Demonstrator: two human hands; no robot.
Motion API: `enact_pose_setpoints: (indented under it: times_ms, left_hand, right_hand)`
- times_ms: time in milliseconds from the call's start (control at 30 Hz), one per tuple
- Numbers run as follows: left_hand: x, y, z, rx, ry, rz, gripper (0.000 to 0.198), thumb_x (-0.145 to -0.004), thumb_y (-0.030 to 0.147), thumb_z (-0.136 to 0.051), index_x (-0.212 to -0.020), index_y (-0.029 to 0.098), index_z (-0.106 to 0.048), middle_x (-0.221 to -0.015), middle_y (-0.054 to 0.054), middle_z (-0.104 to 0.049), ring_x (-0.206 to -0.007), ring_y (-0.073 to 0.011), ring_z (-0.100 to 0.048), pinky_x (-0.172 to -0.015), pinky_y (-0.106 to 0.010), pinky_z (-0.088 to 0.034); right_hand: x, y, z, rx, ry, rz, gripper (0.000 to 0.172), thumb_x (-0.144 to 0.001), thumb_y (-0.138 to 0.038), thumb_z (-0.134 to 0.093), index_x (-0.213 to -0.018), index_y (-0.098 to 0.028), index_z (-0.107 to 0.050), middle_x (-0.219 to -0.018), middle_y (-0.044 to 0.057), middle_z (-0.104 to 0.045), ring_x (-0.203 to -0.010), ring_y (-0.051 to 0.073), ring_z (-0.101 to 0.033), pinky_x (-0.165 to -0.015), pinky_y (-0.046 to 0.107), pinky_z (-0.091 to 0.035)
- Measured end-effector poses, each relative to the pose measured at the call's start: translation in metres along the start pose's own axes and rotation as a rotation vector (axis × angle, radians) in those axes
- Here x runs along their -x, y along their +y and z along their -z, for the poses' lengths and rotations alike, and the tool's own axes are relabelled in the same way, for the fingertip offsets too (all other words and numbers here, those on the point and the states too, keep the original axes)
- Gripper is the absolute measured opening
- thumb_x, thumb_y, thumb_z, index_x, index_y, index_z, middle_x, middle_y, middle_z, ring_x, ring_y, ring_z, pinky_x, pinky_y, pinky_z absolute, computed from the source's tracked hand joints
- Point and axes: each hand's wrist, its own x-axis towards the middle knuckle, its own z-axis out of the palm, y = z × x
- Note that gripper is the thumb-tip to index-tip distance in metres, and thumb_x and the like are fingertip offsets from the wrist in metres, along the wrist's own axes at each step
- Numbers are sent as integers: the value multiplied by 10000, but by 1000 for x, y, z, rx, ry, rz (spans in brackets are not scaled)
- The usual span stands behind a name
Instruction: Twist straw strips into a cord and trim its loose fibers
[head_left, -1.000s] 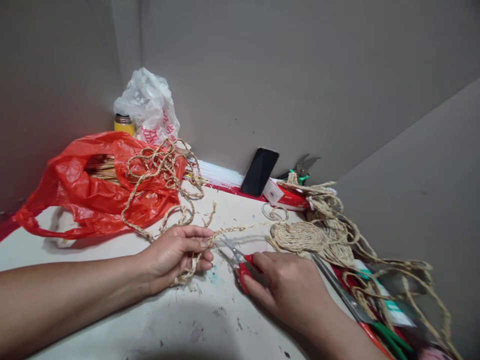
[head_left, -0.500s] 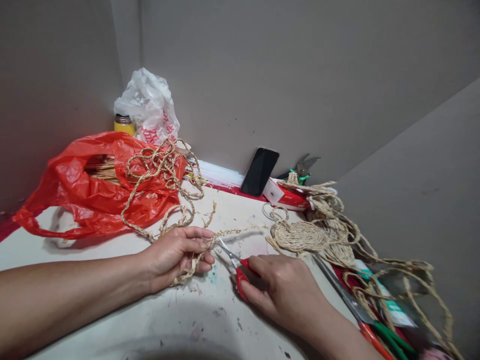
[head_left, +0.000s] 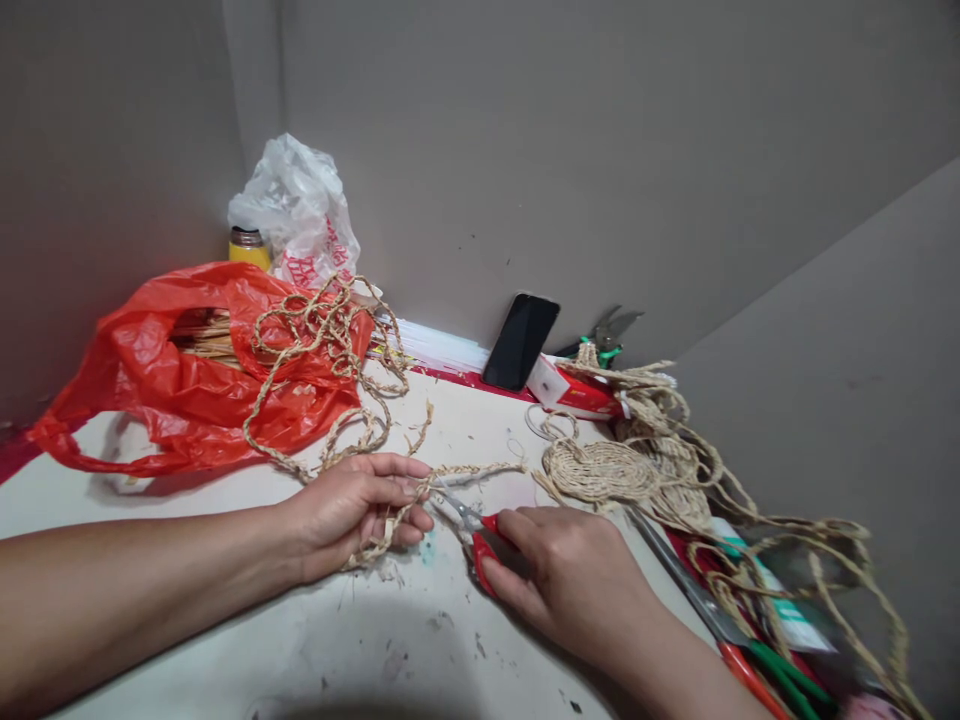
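Observation:
My left hand (head_left: pixel 367 510) pinches a braided straw cord (head_left: pixel 472 469) between thumb and fingers. One end of the cord stretches right over the table, and another stretch hangs below the palm. A pair of small scissors (head_left: pixel 489 545) with red handles is in my right hand (head_left: pixel 566 570), thumb and fingers in the loops. Their blades point left and meet the cord beside my left fingertips. Whether the blades are fully closed is hard to see. More braided cord (head_left: pixel 315 320) lies in loops on a red plastic bag (head_left: pixel 202 400), behind my left hand.
A black phone (head_left: pixel 521 342) leans at the back, near a red and white box (head_left: pixel 577 388). Right of my right hand lie an oval coil of cord (head_left: pixel 600 470), loose cord and large shears (head_left: pixel 712 610). A white plastic bag (head_left: pixel 300 210) and yellow bottle (head_left: pixel 249 248) stand back left.
The scissor blades have drawn closer together at the cord. The cord's right end has shifted slightly. Both hands stay almost in place.

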Motion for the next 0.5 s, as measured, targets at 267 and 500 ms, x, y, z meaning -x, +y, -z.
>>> enact_pose_setpoints:
  times_ms: [267,500]
  left_hand:
    - [2,2,-3,31,18,-9,212,-723,7,-607,-911,100,-580,-736,-59,-633,-562,-113,-635,-520,-190,-512]
    - [1,2,-2,-9,17,-4,227,-748,23,-597,-960,98,-564,-732,-65,-637,-557,-108,-633,-536,-188,-515]
  right_hand:
    - [-1,2,1,8,28,9,247,-817,-348,-499,-636,-185,-542,-558,16,-592,-489,128,-499,-517,262,-225]
    - [-1,1,0,-10,-1,-5,242,-820,-339,-498,-639,-185,-545,-578,19,-601,-507,128,-506,-522,258,-236]
